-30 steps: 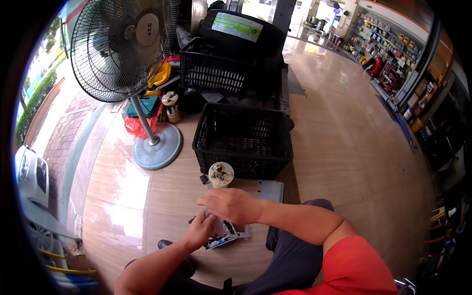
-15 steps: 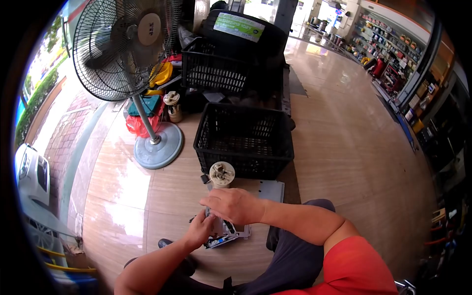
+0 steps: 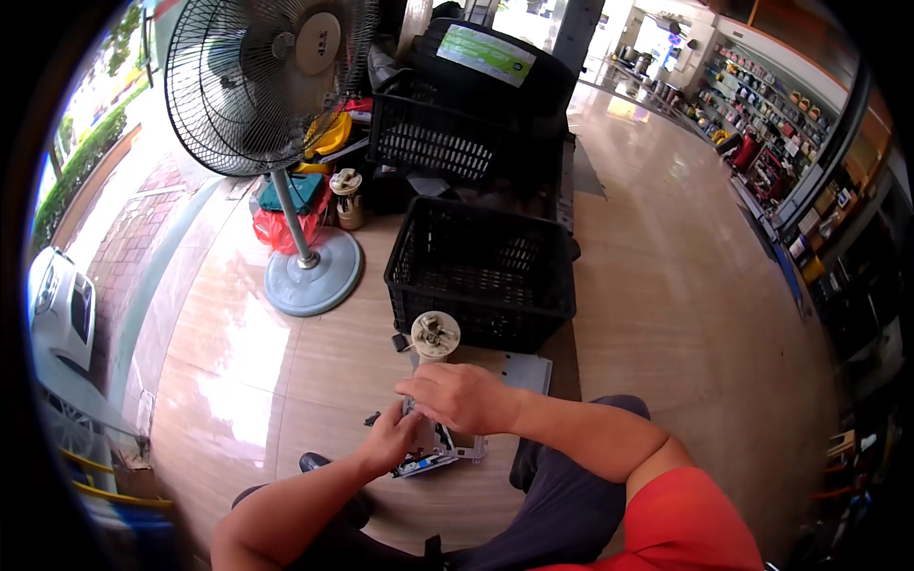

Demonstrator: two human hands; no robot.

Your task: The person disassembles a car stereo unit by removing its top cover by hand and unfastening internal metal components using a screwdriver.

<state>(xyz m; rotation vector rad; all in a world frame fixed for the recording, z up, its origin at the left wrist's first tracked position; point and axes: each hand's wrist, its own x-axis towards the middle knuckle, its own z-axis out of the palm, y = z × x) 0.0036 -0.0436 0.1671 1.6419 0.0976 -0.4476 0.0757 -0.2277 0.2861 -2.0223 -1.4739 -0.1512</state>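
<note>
My left hand (image 3: 388, 442) and my right hand (image 3: 461, 396) meet close together in front of my knees, both with fingers closed. A small greyish part shows between the fingertips, mostly covered, and I cannot make out its kind. Just beyond my right hand stands a cream-white cylinder (image 3: 435, 335) with a round top and fittings on it, like a fuel pump unit. Beneath my hands lies a flat metal and plastic assembly (image 3: 428, 464) with white and blue parts, partly hidden. A grey panel (image 3: 531, 369) lies on the floor by it.
A black plastic crate (image 3: 481, 309) stands beyond the cylinder. A standing fan (image 3: 312, 283) is at the left, with a similar cylinder (image 3: 347, 202) and a red bag (image 3: 276, 231) near it. Another black crate (image 3: 433, 133) sits further back. Shelves (image 3: 762, 105) line the far right.
My head view has shifted slightly, so the surroundings appear moved a little to the right. Both hands stay together with only a small shift.
</note>
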